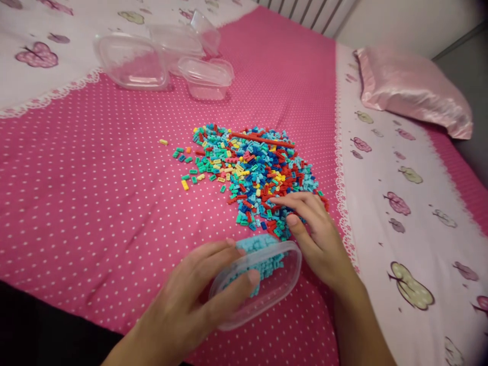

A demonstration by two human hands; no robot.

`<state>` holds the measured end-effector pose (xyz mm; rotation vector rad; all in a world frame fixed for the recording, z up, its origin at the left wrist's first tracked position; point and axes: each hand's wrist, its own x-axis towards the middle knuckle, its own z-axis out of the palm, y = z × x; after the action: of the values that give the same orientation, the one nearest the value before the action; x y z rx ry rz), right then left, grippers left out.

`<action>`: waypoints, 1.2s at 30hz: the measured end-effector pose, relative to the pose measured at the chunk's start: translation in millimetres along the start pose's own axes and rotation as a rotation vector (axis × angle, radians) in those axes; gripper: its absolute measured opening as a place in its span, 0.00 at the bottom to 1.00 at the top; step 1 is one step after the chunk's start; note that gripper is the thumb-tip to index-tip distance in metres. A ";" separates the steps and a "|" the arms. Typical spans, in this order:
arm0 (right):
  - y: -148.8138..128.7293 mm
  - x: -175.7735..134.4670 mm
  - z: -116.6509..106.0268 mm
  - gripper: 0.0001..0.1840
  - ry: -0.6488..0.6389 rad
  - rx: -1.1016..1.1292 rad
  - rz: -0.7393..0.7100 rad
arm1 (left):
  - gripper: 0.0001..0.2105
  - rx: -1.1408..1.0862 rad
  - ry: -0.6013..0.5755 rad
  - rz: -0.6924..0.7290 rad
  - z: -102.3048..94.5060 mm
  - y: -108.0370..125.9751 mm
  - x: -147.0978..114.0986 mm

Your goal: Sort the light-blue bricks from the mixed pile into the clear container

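My left hand (pixel 213 277) grips the rim of a clear plastic container (pixel 280 292), thumb inside and fingers over the far side. The container is tilted, and light-blue building bricks (pixel 263 262) are gathered along its far side. Just beyond it spreads a pile of small mixed building bricks (pixel 259 165) in red, blue, green, yellow and light blue. At the pile's near right edge is my right hand (pixel 314 231), its index finger stretched over the bricks and its thumb apart from it. No brick shows between those fingers.
Several clear plastic containers (pixel 131 63) stand at the back left on the pink dotted bedspread (pixel 114 178). A few loose bricks (pixel 185 185) lie left of the pile. A pink satin pillow (pixel 412 86) rests at the back right, near a railed headboard (pixel 312 12).
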<state>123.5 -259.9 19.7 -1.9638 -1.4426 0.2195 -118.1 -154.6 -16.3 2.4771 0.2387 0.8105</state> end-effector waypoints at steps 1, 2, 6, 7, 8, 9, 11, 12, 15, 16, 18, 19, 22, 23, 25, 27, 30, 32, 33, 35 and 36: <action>-0.2 0.2 -0.1 0.17 0.001 -0.001 -0.001 | 0.28 -0.007 -0.006 -0.001 0.6 0.0 -0.8; -0.4 0.4 -0.1 0.17 0.005 -0.002 -0.002 | 0.29 -0.013 -0.011 -0.002 1.0 -0.1 -1.6; -1.0 1.7 0.5 0.17 -0.005 0.017 0.002 | 0.30 -0.047 -0.014 -0.048 0.7 -1.5 -1.8; -1.0 2.1 0.8 0.17 -0.006 0.024 0.000 | 0.31 -0.068 -0.016 -0.085 0.2 -2.0 -0.4; -0.9 2.4 1.2 0.17 -0.006 0.028 -0.006 | 0.31 -0.098 -0.020 -0.130 -0.4 -2.5 1.6; -0.8 2.6 1.5 0.17 -0.001 0.029 -0.014 | 0.32 -0.131 -0.025 -0.173 -0.9 -2.8 4.0; 0.0 2.8 1.2 0.17 0.009 0.022 -0.022 | 0.33 -0.184 -0.033 -0.246 -1.5 -3.1 8.9; 0.7 2.9 0.4 0.17 0.016 0.016 -0.017 | 0.33 -0.198 -0.030 -0.270 -1.5 -3.0 11.0; 6.1 2.6 -6.6 0.16 0.055 -0.015 0.018 | 0.33 -0.191 -0.042 -0.320 -1.1 -2.8 14.6; 9.4 2.3 -10.4 0.15 0.076 -0.027 0.029 | 0.33 -0.190 -0.050 -0.335 -1.0 -2.8 15.0; 18.1 1.1 -19.3 0.14 0.127 -0.052 0.053 | 0.32 -0.199 -0.066 -0.356 -1.4 -3.0 14.8; 23.5 0.2 -24.0 0.13 0.148 -0.068 0.071 | 0.32 -0.208 -0.073 -0.366 -1.8 -3.2 14.4; 41.3 -3.6 -35.8 0.12 0.174 -0.135 0.141 | 0.32 -0.231 -0.083 -0.404 -3.6 -4.6 12.4; 47.0 -5.0 -38.7 0.12 0.171 -0.153 0.167 | 0.32 -0.234 -0.087 -0.418 -3.9 -5.4 11.6; 57.1 -7.8 -43.6 0.13 0.153 -0.163 0.218 | 0.32 -0.225 -0.083 -0.423 -3.5 -7.6 10.1; 64.9 -10.5 -48.3 0.14 0.134 -0.153 0.255 | 0.31 -0.208 -0.065 -0.397 -1.1 -11.0 8.2; 73.0 -13.2 -54.7 0.16 0.121 -0.173 0.269 | 0.29 -0.202 -0.008 -0.398 5.9 -19.6 3.5; 75.5 -13.2 -56.1 0.17 0.125 -0.183 0.279 | 0.28 -0.177 0.011 -0.460 10.9 -27.6 -0.4; 76.0 -12.3 -55.3 0.16 0.128 -0.182 0.284 | 0.29 -0.150 0.009 -0.477 13.0 -31.8 -2.2; 75.9 -8.4 -50.4 0.16 0.128 -0.166 0.285 | 0.31 -0.124 0.003 -0.443 16.0 -39.1 -5.0; 75.9 -5.6 -46.9 0.16 0.125 -0.157 0.281 | 0.31 -0.126 0.014 -0.411 16.9 -41.7 -5.7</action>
<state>204.2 -296.2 7.6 -2.2644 -1.1315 0.1077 -113.0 -128.1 -52.7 2.1977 0.6558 0.6443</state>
